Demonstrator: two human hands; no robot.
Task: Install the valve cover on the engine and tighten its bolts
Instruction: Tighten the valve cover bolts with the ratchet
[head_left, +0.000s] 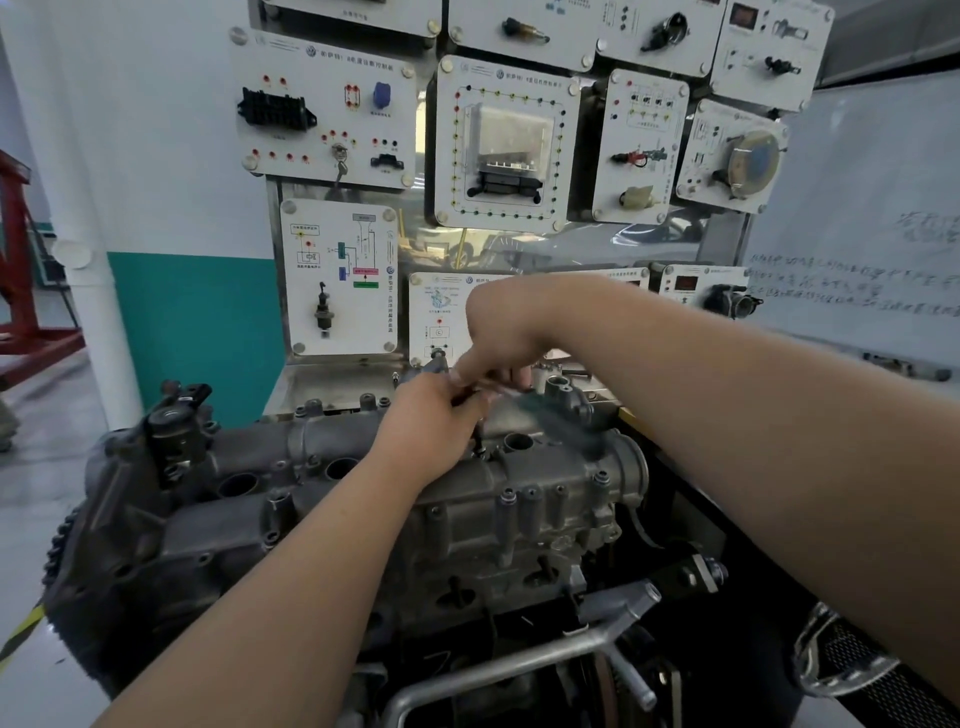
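Grey cast metal fills the near part of your view: the valve cover sits on top of the engine, running from the far left sprocket end to the round housing on the right. Along its top you can see open round wells, and small bolts stand along its near edge. At the left end a dark sensor block stands upright on the cover.

Your left hand reaches in from the near left, its forearm crossing over the cover, and its fingers are curled together around a thin dark tool or bolt shaft that stands upright with its lower tip on the cover, just left of an open round port. Whether the shaft is a driver or a long bolt you cannot tell from here.

Your right hand comes in from the right and hangs above the left one, fingers pointing down and pinched together at the top of the same shaft, touching your left fingertips. A blurred teal smear sits just right of both hands; what it is cannot be told.

Behind the engine, white training panels with connectors and sockets cover a stand, and a whiteboard with handwriting stands at the far right.
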